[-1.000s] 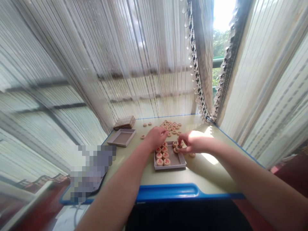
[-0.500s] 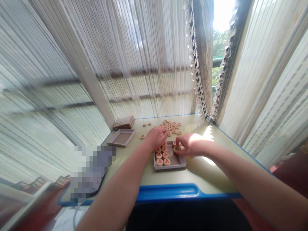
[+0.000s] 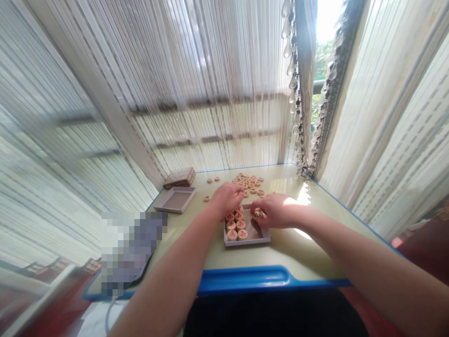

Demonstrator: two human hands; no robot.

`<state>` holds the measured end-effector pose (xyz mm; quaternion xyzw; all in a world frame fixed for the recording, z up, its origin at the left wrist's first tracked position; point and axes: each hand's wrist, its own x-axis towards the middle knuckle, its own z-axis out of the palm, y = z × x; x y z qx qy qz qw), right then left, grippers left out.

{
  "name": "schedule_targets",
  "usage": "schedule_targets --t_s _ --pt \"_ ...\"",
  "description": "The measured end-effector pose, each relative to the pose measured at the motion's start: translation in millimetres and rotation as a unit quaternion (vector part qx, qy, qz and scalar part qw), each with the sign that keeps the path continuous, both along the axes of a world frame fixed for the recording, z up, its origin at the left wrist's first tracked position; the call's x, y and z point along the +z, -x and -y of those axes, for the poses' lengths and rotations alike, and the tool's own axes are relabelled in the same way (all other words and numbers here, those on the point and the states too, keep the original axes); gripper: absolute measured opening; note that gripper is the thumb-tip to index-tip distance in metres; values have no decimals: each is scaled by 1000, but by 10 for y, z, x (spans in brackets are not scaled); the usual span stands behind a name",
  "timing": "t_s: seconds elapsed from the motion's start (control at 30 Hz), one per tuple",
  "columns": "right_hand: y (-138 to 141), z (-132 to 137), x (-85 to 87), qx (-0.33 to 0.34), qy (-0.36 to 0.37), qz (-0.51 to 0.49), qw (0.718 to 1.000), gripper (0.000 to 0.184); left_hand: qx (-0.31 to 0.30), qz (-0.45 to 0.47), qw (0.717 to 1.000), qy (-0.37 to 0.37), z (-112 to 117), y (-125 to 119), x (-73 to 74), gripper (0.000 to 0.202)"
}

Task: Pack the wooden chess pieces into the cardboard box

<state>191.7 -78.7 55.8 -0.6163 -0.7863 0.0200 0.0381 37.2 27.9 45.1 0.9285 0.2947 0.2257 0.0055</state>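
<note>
A shallow cardboard box (image 3: 248, 243) lies in front of me, with red-marked xiangqi pieces (image 3: 241, 224) standing in two columns along its left side. My right hand (image 3: 275, 209) reaches into the right half, thumb and fingers closed around a black-marked xiangqi piece (image 3: 257, 214). My left hand (image 3: 227, 198) rests at the far left of the box, fingers curled over its back edge. Whatever those fingers hold is hidden. Just beyond both hands lies a heap of loose xiangqi pieces (image 3: 250, 180).
An open box lid (image 3: 176, 200) sits at the left, with a brown book-like block (image 3: 179, 177) behind it. A blurred-out flat device (image 3: 136, 252) lies near the left edge. The table (image 3: 298, 262) has a blue rim and front groove; string curtains (image 3: 210, 70) hang behind.
My right hand has shifted slightly left and covers more of the box's far right corner. My left hand stays nearly in place. The view has tilted a little.
</note>
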Motion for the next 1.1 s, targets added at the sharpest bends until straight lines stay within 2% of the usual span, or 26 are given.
schedule_targets --t_s 0.23,0.43,0.6,0.8,1.1 --pt "10 8 10 -11 -9 -1 1000 35 3 1 1000 13 15 -2 19 27" --pt "10 11 11 -4 2 -9 1000 29 -5 1 1000 19 36 -2 41 26" --pt "-18 8 -8 3 -18 -16 1000 31 -9 7 1000 8 25 -1 20 26" --pt "-70 -3 -19 -2 8 -32 999 35 -4 5 1000 7 3 -1 -4 26" --pt "-70 -10 -26 6 -7 -33 999 32 2 -3 1000 8 9 -1 8 26"
